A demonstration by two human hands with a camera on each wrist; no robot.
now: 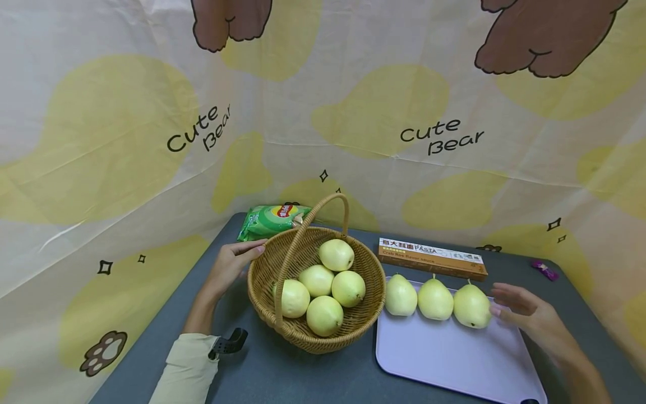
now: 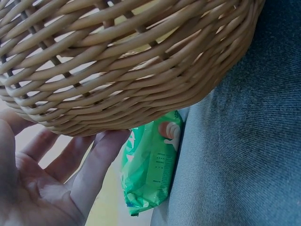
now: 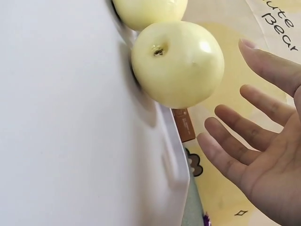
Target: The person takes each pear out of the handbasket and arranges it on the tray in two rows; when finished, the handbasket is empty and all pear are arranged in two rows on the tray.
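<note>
A wicker basket with a tall handle stands tilted toward me and holds several pale yellow-green pears. My left hand grips its left rim; in the left wrist view the fingers lie along the outer weave. To the right, three more pears stand in a row along the back of a lilac tray. My right hand is spread beside the rightmost pear, holding nothing. In the right wrist view a gap shows between its fingertips and that pear.
Behind the basket lies a green chip bag. A pasta box sits just behind the tray, and a small purple packet lies at the far right. A printed curtain hangs close behind the dark table.
</note>
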